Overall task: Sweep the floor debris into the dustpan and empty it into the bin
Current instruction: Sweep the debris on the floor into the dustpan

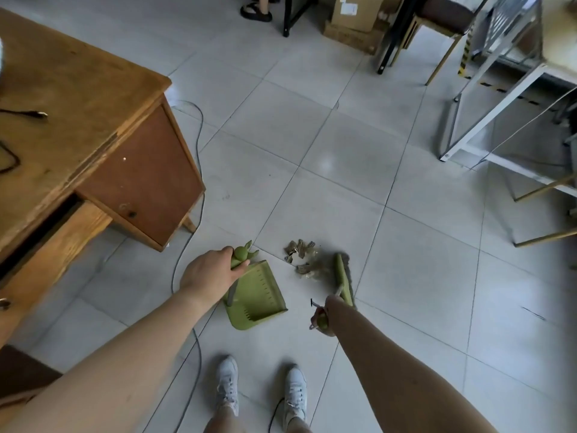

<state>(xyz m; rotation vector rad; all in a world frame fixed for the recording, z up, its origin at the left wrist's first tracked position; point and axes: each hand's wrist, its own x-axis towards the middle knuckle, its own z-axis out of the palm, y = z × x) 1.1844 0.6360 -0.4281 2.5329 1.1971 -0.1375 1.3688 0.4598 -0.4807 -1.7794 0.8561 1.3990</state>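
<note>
Sneakers [228,382] at the bottom edge, planted a bit apart on the tile floor [343,145], with a grey cable [190,354] snaking past the left shoe, so footing is worth watching.

Just ahead, both hands are busy. The left hand [207,271] is clenched round the handle of the green dustpan [256,295], holding it tipped with its open mouth toward the right and its lip down by the floor, I'd guess so stuff can slide straight in. The right hand [323,318] is wrapped round the handle of a small green brush [342,278], whose head sits just right of the debris [304,259], bristles facing the pan. Makes sense: the pile is sandwiched between brush and pan, so one short leftward stroke should push it in.

The debris itself looks like crumpled bits of paper or wrapper, still on the floor, near the pan's mouth but not in it.

Further out there's a wooden table [78,120] on the left, then chair legs, a white frame and cardboard boxes [356,23] at the back. No bin anywhere in view, so emptying comes later.
</note>
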